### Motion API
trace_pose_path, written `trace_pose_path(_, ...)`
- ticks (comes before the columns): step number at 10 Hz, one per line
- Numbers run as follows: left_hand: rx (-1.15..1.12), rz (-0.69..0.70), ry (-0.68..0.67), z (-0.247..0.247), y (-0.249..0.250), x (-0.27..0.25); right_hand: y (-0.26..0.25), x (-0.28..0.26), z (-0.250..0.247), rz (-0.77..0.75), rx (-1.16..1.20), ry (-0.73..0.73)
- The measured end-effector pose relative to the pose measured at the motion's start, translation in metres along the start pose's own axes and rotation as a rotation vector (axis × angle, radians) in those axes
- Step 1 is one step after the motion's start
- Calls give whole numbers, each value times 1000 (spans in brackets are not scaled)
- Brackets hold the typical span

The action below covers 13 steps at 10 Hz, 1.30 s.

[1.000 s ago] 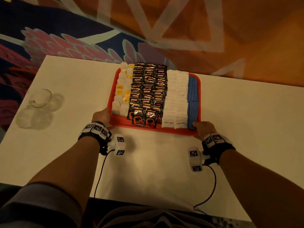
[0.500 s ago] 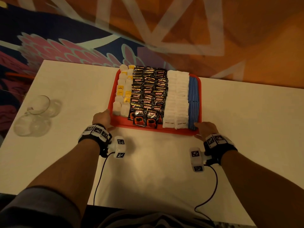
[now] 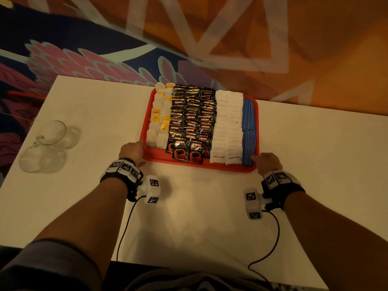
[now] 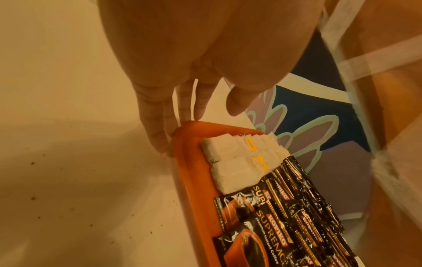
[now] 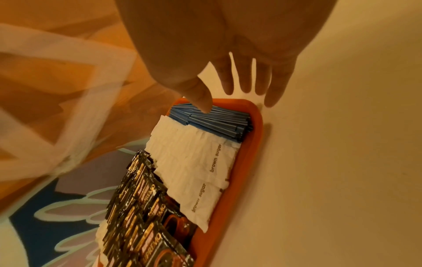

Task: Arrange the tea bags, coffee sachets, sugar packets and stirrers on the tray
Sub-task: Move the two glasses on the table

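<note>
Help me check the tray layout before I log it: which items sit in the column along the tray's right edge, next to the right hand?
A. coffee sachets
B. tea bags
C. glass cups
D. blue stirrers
D: the blue stirrers run along the red tray's right edge beside the sugar packets, just ahead of the right hand; the tea bags lie at the opposite edge.

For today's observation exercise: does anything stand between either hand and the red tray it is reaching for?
Nothing visible does. The left hand already touches the tray at its near left corner, and the right hand sits at its near right corner, thumb over the blue stirrers. Only bare table lies around them.
</note>
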<state>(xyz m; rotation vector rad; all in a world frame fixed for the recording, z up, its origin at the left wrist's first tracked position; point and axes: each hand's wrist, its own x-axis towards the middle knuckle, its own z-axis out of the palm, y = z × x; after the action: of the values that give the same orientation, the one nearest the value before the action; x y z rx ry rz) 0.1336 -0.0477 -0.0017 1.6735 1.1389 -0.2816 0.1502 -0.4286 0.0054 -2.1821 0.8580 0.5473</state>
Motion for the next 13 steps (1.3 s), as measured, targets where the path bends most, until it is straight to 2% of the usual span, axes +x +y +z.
trace_pose_path(1, 32, 65, 29, -9, -12, 13, -10, -4, 9, -97, -21, 106)
trace_pose_path(2, 7, 55, 60, -24, -27, 20, -39, -23, 29, -229, -108, 34)
trace_pose_path(4, -250, 3, 144, -72, -68, 15, -115, -69, 109, -426, -112, -127)
trace_pose_path(6, -489, -99, 355, -133, -110, 19, -181, -112, 204, -552, -164, -395)
trace_pose_path(8, -670, -128, 693, -199, -140, 47, -242, -138, 297, -597, -232, -640)
trace_pose_path(9, -784, -89, 699, -221, -141, 69, -271, -155, 337, -593, -197, -725)
trace_pose_path(11, -792, 82, 435, -233, -124, 89, -313, -168, 390, -613, -129, -884)
trace_pose_path(12, -791, 137, 405, -230, -121, 91, -318, -170, 400, -644, -152, -944)
trace_pose_path(13, -788, 131, 495, -223, -122, 92, -313, -168, 403, -607, -110, -947)
